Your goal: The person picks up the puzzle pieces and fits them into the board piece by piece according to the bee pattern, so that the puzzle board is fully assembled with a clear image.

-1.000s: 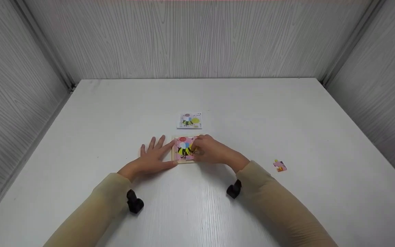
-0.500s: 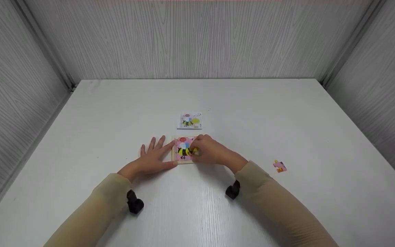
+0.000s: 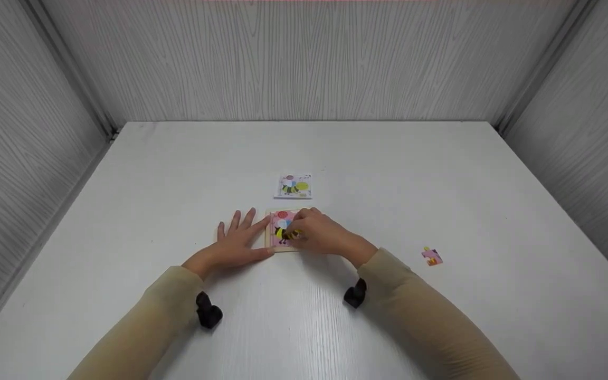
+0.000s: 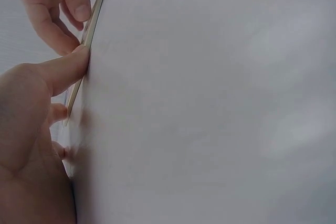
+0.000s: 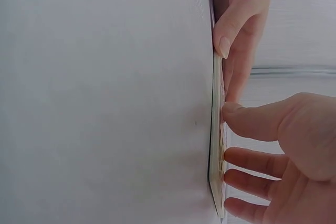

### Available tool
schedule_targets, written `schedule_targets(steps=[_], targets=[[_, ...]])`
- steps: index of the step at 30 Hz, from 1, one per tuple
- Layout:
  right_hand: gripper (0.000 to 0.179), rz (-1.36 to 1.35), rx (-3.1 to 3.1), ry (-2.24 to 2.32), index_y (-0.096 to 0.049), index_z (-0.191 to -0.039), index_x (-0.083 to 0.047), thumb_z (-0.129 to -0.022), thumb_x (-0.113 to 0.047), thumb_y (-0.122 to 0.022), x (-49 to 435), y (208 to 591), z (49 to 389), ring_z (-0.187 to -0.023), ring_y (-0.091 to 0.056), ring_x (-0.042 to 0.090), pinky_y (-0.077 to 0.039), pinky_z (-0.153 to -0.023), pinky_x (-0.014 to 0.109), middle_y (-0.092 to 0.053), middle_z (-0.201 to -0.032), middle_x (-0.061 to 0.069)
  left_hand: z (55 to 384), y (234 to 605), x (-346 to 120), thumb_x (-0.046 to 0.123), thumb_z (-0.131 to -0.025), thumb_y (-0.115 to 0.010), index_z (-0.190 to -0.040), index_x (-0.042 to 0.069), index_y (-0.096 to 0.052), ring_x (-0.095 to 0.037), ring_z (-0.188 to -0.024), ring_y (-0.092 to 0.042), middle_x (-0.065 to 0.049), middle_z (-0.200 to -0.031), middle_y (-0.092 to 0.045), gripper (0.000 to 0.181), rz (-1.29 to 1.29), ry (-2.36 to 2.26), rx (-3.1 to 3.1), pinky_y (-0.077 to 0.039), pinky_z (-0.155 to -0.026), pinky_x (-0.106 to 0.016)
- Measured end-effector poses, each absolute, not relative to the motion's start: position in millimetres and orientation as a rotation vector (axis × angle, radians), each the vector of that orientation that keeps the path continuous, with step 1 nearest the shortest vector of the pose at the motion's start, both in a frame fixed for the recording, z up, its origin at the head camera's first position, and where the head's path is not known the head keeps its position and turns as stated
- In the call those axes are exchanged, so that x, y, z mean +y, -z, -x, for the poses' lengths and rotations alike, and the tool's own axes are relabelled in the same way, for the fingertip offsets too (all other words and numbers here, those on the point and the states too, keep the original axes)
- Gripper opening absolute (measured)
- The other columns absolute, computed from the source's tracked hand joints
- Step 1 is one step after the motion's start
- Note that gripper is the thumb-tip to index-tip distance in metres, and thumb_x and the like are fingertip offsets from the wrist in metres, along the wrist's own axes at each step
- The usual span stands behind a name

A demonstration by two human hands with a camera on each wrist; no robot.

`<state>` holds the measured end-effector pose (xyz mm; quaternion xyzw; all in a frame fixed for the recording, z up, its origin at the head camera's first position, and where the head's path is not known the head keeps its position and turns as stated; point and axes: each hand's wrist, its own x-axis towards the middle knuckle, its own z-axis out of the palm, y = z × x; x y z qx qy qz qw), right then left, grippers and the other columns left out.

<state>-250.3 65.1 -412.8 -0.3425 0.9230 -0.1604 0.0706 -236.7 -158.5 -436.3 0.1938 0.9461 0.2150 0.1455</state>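
A small wooden jigsaw puzzle [image 3: 281, 217] with a yellow-and-black bee on pink lies flat in a pale frame. My left hand [image 3: 234, 248] is spread beside it, thumb and index fingertip touching its left side. Over the puzzle's right part is my right hand [image 3: 324, 232], which hides that part in the head view. In the right wrist view its thumb [image 5: 257, 121] and several fingers touch the top face, with a gap between them and no piece seen there. A loose pink-and-yellow puzzle piece [image 3: 432, 256] lies to the right on the table.
Just behind the puzzle lies a white square card [image 3: 293, 187] with a paler print of the same bee. The white table [image 3: 203, 153] ends at grey wood-grain panels [image 3: 304, 63] at the back and both sides. A black wrist mount [image 3: 209, 312] hangs from each sleeve.
My right hand has slid slightly left across the puzzle. A greyish patch seen near the puzzle's lower edge a second ago no longer shows. The left hand stays in place.
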Motion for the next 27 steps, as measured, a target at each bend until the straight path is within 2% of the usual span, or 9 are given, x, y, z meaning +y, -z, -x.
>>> schedule_targets(steps=[19, 27], targets=[[0.029, 0.996, 2.734, 0.552, -0.067, -0.116, -0.017, -0.088, -0.024, -0.066, 71.6, 419.0, 250.0, -0.107, -0.043, 0.017, -0.041, -0.092, 0.029, -0.052, -0.118, 0.003, 236.4, 435.0, -158.0, 0.064, -0.085, -0.048, -0.150, 0.028, -0.014, -0.035, -0.137, 0.019, -0.011, -0.155, 0.009, 0.082, -0.528, -0.591, 2.705, 0.014, -0.101, -0.061], [0.024, 1.084, 2.738, 0.601, -0.071, -0.109, -0.013, -0.087, -0.022, -0.067, 78.3, 415.8, 247.6, -0.103, -0.045, 0.019, -0.041, -0.088, 0.032, -0.056, -0.114, 0.005, 236.6, 435.4, -160.3, 0.060, -0.086, -0.050, -0.150, 0.025, -0.016, -0.038, -0.137, 0.017, -0.013, -0.155, 0.007, 0.081, -0.567, -0.629, 2.701, 0.014, -0.100, -0.063]])
